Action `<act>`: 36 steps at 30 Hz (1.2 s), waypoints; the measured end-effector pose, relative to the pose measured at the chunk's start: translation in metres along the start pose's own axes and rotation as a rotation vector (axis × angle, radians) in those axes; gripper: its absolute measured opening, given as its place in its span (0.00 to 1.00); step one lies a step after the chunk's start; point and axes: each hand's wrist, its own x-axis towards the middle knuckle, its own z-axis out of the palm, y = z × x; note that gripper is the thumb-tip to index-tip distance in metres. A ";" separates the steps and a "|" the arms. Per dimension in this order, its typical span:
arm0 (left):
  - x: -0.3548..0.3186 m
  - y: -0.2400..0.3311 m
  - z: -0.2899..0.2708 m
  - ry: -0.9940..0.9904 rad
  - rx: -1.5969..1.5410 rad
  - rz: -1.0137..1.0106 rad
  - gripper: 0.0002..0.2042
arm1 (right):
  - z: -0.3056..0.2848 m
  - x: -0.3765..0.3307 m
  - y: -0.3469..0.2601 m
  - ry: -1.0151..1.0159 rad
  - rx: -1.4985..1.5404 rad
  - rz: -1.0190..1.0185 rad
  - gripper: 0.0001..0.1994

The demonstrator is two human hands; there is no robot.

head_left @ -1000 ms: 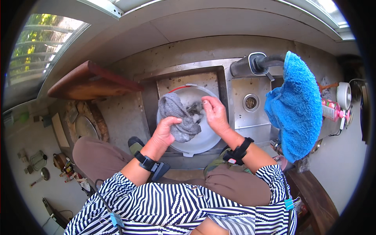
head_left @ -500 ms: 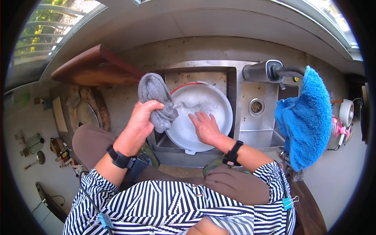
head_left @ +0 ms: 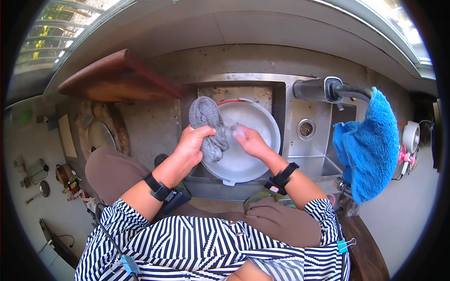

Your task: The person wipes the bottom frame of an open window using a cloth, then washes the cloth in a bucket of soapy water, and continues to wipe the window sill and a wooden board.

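My left hand (head_left: 191, 143) is closed around a bunched grey cloth (head_left: 206, 117), thumb on top, over the left side of a round white basin (head_left: 275, 136). Pale water seems to fill the basin, which sits in the larger sink bowl and has a red stretch on its far rim. My right hand (head_left: 253, 142) hovers above the basin, just right of the cloth and apart from it. Its fingers look drawn in, but the tips are smeared by motion with a whitish blur around them, so I cannot make out whether they hold anything.
A smaller sink bowl with a drain (head_left: 306, 129) lies to the right. Over it reaches a dark faucet (head_left: 323, 90), with a blue towel (head_left: 372, 145) draped on its spout. A brown wooden board (head_left: 117, 79) leans at the far left. A round lid-like disc (head_left: 100, 136) is left of the sink.
My left hand has carried the grey cloth rightward over the basin. My right hand, its fingers spread before, has drawn them in and moved up slightly, closer to the cloth.
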 end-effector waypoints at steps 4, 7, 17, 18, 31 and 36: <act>0.014 -0.029 0.001 0.030 -0.015 -0.084 0.16 | 0.006 -0.015 -0.034 -0.248 0.877 0.202 0.36; 0.025 -0.051 0.014 0.056 0.192 0.009 0.19 | 0.025 -0.016 -0.038 -0.329 1.137 0.123 0.40; -0.005 -0.037 0.031 -0.291 1.127 0.488 0.35 | 0.013 -0.026 -0.046 -0.095 1.243 0.060 0.20; -0.004 -0.018 0.038 -0.374 0.754 0.245 0.33 | 0.006 -0.029 -0.046 -0.131 1.274 0.096 0.20; 0.043 -0.032 0.035 -0.760 -0.459 -0.173 0.24 | -0.006 -0.054 -0.049 -0.682 1.402 0.252 0.25; 0.067 -0.027 0.028 -0.318 0.112 0.035 0.12 | -0.003 -0.048 -0.049 -0.270 0.897 0.267 0.21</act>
